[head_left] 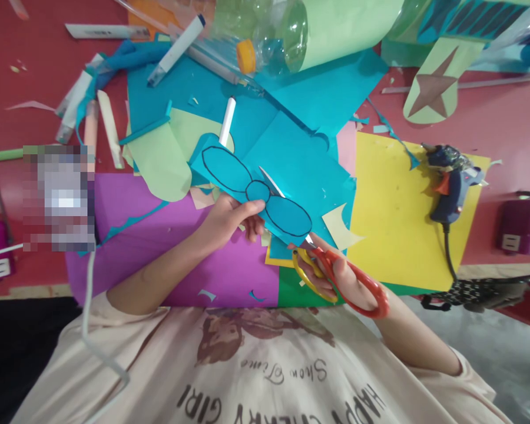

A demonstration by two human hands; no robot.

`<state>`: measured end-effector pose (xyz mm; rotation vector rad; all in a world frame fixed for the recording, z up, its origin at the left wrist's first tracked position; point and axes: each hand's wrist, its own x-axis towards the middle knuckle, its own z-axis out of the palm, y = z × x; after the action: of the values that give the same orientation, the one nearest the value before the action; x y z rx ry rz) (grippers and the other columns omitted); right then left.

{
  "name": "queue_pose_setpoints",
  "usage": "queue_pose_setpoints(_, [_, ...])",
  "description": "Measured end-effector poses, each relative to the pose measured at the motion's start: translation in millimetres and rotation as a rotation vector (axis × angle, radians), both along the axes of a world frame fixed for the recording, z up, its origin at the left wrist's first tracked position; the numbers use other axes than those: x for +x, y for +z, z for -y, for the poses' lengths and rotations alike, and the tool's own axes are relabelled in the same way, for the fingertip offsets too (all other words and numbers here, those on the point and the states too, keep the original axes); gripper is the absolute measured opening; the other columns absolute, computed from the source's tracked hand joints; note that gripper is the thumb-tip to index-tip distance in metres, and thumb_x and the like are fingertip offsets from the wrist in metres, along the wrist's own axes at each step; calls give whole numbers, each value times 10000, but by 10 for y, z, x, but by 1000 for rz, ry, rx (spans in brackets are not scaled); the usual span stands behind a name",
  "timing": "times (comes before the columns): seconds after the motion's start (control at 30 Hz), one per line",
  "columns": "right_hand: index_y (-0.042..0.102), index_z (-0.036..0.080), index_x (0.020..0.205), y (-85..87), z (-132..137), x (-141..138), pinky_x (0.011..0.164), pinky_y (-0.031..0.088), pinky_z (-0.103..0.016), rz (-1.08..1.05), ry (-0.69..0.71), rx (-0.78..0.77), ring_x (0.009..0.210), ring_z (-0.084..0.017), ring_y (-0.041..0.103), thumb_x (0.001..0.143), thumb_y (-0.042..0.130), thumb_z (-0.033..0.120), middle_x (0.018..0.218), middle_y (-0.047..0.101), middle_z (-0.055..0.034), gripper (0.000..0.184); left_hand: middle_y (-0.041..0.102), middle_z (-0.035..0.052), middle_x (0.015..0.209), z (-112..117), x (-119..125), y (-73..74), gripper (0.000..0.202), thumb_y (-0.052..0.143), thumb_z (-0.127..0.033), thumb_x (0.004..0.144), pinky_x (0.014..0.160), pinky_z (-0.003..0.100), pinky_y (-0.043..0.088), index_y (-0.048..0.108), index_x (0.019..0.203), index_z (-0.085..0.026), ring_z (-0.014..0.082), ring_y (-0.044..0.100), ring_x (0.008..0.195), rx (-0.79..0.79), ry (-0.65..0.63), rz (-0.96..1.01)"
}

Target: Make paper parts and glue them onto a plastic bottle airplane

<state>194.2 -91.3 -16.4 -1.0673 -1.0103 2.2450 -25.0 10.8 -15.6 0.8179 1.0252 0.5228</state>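
Observation:
My left hand (234,221) pinches a strip of blue paper (287,219) between thumb and fingers, near its middle. Drawn on the strip in black line are two long ovals joined by a small circle. In my right hand (335,268) is a pair of scissors (355,282) with one red and one yellow handle loop. Their blades meet the strip near its lower right end, and one blade tip shows above the strip's upper edge. Most of the blades lie hidden behind the paper.
A glue gun (453,182) lies on yellow paper (388,206) at the right. Clear plastic bottles (291,29) lie along the back. Several markers (176,50) and paper scraps (342,227) are scattered about. Purple paper (128,247) covers the front left, near a white cable (89,300).

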Motion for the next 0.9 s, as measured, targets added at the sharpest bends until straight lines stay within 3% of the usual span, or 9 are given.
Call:
queue_pose_setpoints(0.27, [502,248,1167,119,-60,-7,327,172,-198,11,-44,-24,426,-39,177,754,421,830,647,293,81,719,617,14,445,-2,-7,-12,299,631,-351,693,385,199,424,585,474,-152,91,533,350,21,3,-15])
queue_pose_setpoints(0.57, [526,245,1138,179,-92,56,345,174,-219,78,-26,3,416,-37,193,776,423,810,663,296,76,679,594,10,425,-30,-28,-78,386,593,-399,720,395,188,439,493,415,-184,90,543,359,81,-12,-49])
queue_pose_setpoints(0.9, [501,237,1194,181,-89,80,334,163,-235,117,-12,-20,409,-52,185,755,454,815,622,335,75,728,599,8,426,-42,-18,-27,352,590,-395,732,408,203,459,512,458,-189,100,553,368,61,-17,-103])
